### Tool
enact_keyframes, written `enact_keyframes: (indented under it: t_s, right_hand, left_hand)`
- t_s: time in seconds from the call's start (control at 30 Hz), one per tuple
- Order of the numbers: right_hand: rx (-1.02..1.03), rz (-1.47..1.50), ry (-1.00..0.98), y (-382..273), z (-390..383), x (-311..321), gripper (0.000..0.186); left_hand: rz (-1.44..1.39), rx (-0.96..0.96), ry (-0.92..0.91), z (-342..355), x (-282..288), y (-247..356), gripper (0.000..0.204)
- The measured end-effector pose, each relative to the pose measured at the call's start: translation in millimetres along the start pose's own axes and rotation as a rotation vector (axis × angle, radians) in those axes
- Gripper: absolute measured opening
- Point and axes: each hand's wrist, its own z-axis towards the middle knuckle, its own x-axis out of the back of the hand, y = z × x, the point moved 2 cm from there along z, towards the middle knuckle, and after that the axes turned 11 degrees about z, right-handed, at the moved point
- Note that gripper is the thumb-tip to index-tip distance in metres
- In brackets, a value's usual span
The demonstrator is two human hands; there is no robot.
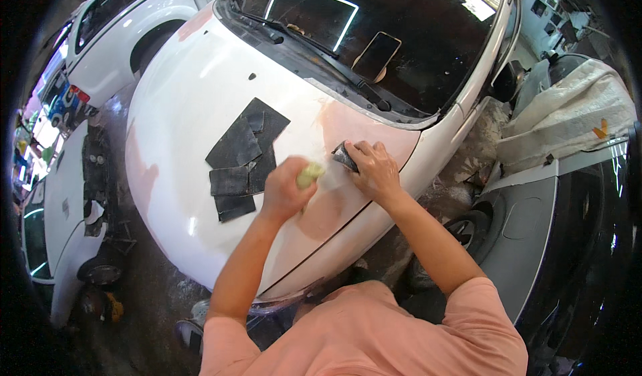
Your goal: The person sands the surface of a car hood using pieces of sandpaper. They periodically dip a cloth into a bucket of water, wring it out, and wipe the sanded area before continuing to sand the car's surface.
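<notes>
Both hands are over the white car hood (194, 102), near its right edge by the windshield. My right hand (378, 172) is closed around a dark piece of sandpaper (344, 156), which is against the hood beside a pinkish filler patch (338, 127). Slightly blurred, my left hand (284, 187) squeezes a pale yellow-green sponge (309, 174) just left of the sandpaper. Its palm side is hidden. Another brownish patch (321, 219) shows on the hood below the hands. Several black sandpaper sheets (234, 145) lie overlapping on the hood, left of my left hand.
A phone (378, 53) rests on the dark windshield (428, 48) above a wiper arm (348, 75). To the right stands a grey car (518, 242) partly under a whitish cover (568, 108). A white vehicle (127, 35) and a white car (63, 209) are on the left.
</notes>
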Motion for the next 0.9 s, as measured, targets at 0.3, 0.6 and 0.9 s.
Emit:
enact_keyframes:
  t_s: [0.3,0.6,0.9]
  right_hand:
    - [-0.003,-0.064,0.209,51.1,1.7,-66.3,0.019]
    - [-0.057,-0.162,0.12,50.5,54.2,-37.7,0.037]
    - [0.012,-0.163,0.078,24.0,63.9,-21.3,0.048]
  left_hand:
    - [-0.115,-0.098,-0.169,156.4,-49.1,45.4,0.028]
    - [-0.046,-0.104,-0.064,105.0,-4.7,34.8,0.034]
    - [0.286,0.033,0.145,-73.6,-6.5,-2.9,0.049]
